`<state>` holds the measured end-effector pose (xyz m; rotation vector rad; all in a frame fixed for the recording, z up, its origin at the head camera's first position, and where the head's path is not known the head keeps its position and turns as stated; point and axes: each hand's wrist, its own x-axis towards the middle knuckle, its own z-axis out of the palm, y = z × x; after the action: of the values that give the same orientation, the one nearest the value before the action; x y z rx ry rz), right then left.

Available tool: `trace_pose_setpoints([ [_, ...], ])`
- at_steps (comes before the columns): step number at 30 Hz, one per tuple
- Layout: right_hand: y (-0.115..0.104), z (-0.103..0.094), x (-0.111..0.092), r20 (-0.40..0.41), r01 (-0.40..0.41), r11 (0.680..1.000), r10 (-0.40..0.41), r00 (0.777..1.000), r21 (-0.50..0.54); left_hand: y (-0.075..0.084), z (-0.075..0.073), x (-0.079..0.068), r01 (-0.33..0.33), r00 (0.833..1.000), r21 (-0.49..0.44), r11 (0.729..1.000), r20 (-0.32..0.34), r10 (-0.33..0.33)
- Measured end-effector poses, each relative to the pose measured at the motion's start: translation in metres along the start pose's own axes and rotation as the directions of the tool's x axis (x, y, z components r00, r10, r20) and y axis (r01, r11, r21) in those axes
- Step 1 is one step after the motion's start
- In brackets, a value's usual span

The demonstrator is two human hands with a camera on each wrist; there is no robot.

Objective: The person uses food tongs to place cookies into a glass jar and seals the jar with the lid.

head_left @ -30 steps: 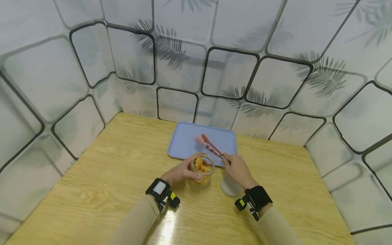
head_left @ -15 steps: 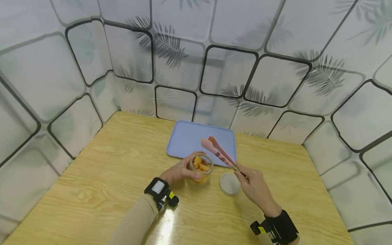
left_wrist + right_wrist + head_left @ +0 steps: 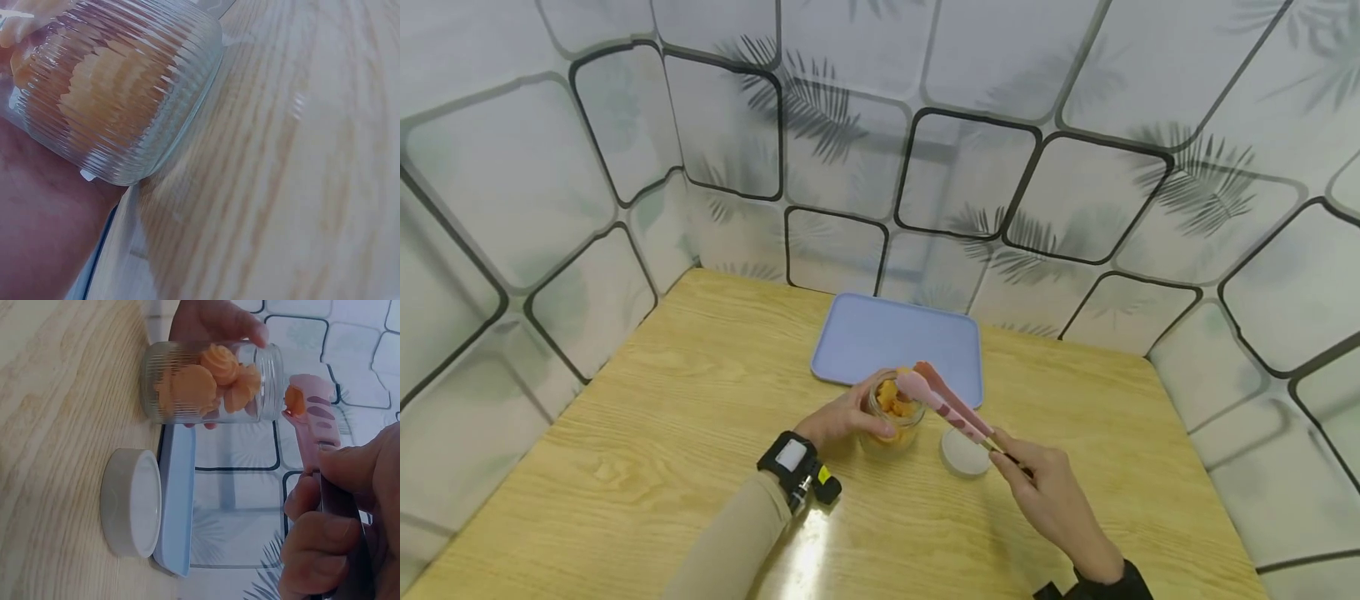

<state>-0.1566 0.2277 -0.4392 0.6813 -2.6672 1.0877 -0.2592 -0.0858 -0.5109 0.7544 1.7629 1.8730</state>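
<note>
My left hand (image 3: 850,417) grips a ribbed glass jar (image 3: 886,446) that stands upright on the table. Swirled, ridged orange pieces (image 3: 197,387), like cookies, show through its wall in the right wrist view. Pink-tipped tongs (image 3: 951,410) with a dark handle are held in my right hand (image 3: 1060,496), thumb along one side and fingers curled around the other. Between the tong tips sits one orange piece (image 3: 294,400), right at the jar's open mouth. Part of my left hand is hidden behind the jar.
A round white lid (image 3: 964,456) lies on the wooden table (image 3: 647,433), just right of the jar. Behind the jar is a blue rectangular tray (image 3: 880,333). A patterned curtain (image 3: 835,183) closes off the back and both sides.
My right hand has moved right and nearer to me. The tong tips have come from over the tray to the jar's mouth. My left hand and the jar have stayed put.
</note>
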Motion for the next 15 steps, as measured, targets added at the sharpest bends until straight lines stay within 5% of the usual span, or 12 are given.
trace_pose_setpoints([
  [15,-0.0048,-0.0002,-0.0086,0.056,0.068,0.998,-0.067,0.996,-0.005,0.0015,0.003,0.0005,-0.006,1.0,0.009,1.0,-0.005,0.006],
])
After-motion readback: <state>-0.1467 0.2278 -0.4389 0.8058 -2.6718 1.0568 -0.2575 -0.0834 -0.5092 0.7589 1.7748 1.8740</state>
